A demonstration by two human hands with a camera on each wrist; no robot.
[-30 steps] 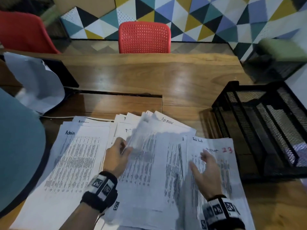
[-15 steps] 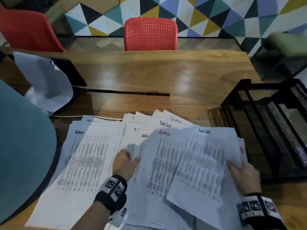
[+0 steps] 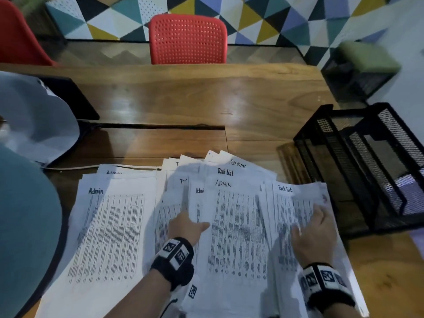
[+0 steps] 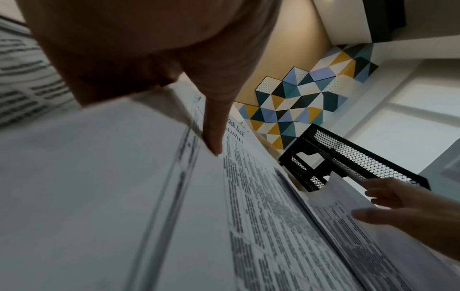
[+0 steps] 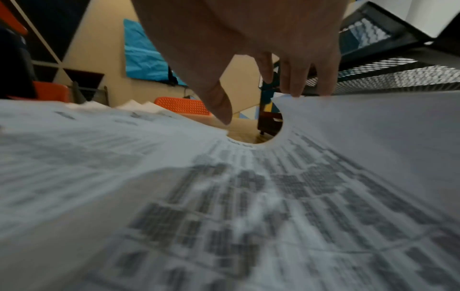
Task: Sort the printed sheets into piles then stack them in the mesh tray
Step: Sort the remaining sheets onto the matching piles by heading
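Printed sheets cover the near table: an "Admin" pile (image 3: 110, 226) on the left, a fanned middle stack topped by an "ADMIN" sheet (image 3: 238, 237), and a "Task list" pile (image 3: 296, 203) on the right. My left hand (image 3: 185, 223) pinches the left edge of the ADMIN sheet, thumb (image 4: 214, 141) on top and fingers hidden beneath. Flat on the Task list sheet (image 5: 323, 157) lies my right hand (image 3: 312, 228), its fingertips (image 5: 296, 90) touching the far edge, which curls up. The black mesh tray (image 3: 367, 171) stands just right of the papers, also seen in the left wrist view (image 4: 348, 157).
A red chair (image 3: 188, 40) stands beyond the table's far edge. A grey cloth (image 3: 34, 118) and a flat black object (image 3: 75, 99) lie at the left, with a teal round shape (image 3: 23, 226) near me. A green-topped black stand (image 3: 362, 72) sits past the tray.
My right hand carried a Task list sheet to the right, laid it on the right pile and now rests flat on it. My left hand stayed at the middle stack.
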